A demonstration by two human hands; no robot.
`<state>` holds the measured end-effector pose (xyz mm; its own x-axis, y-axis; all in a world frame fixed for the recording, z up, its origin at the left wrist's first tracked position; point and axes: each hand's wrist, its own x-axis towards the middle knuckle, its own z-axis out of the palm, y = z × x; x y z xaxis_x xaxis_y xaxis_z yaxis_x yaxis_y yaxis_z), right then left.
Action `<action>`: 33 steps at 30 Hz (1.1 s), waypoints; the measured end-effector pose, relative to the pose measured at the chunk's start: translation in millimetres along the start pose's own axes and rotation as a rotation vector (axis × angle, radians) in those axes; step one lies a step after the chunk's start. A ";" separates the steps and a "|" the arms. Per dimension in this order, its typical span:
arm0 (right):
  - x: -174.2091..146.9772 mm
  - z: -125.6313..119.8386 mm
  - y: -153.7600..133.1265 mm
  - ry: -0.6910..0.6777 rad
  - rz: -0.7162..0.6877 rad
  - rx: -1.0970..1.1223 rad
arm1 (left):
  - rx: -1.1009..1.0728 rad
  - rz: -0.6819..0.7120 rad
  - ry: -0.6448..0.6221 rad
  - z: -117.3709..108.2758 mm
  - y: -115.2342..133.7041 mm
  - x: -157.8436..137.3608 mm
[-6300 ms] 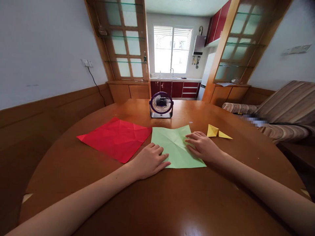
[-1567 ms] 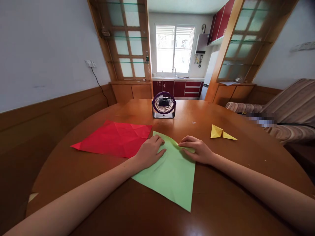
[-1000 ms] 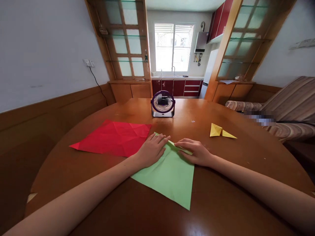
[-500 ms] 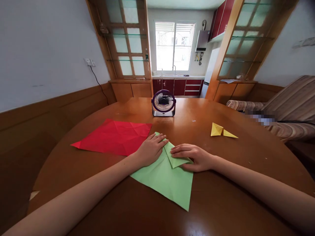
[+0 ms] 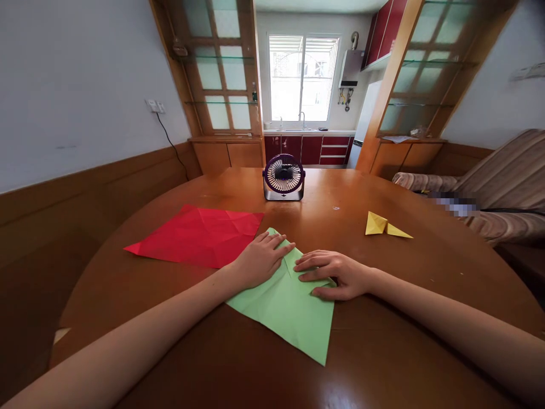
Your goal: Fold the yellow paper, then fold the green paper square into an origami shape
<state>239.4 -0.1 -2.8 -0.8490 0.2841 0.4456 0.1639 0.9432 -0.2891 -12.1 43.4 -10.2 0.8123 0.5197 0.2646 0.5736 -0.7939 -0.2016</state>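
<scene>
A sheet of light green paper [image 5: 289,312] with creases lies on the table before me, one corner pointing at me. My left hand [image 5: 263,258] rests flat over its upper left part, fingers stretched out. Over the right edge of the sheet is my right hand [image 5: 330,274], its fingers spread and touching the paper, thumb apart. A short crease line runs between the two hands. What lies under the right palm is hidden. Just beyond my left forearm, red paper [image 5: 204,236] with fold lines lies flat, close to the green sheet.
The round wooden table [image 5: 170,341] carries a small purple fan [image 5: 284,176] at its far side. A folded yellow paper piece [image 5: 377,224] lies to the right. A striped armchair [image 5: 506,176] stands beyond the table's right edge.
The triangular green flap under my right fingers no longer stands out; that area now looks flatter. My right fingers have spread more, while my left hand has barely moved.
</scene>
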 end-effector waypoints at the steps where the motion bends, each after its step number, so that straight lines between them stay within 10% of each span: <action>1: 0.0 -0.1 0.1 -0.003 0.002 0.002 | 0.003 -0.001 -0.002 0.0 0.2 -0.1; 33: 0.8 -1.1 -1.6 -0.038 -0.009 0.022 | 0.018 -0.012 -0.032 -1.8 2.7 -3.2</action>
<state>239.0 -1.1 -1.1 -0.8691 0.2683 0.4156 0.1454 0.9416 -0.3037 -13.3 39.0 -9.9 0.8079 0.5396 0.2370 0.5853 -0.7815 -0.2160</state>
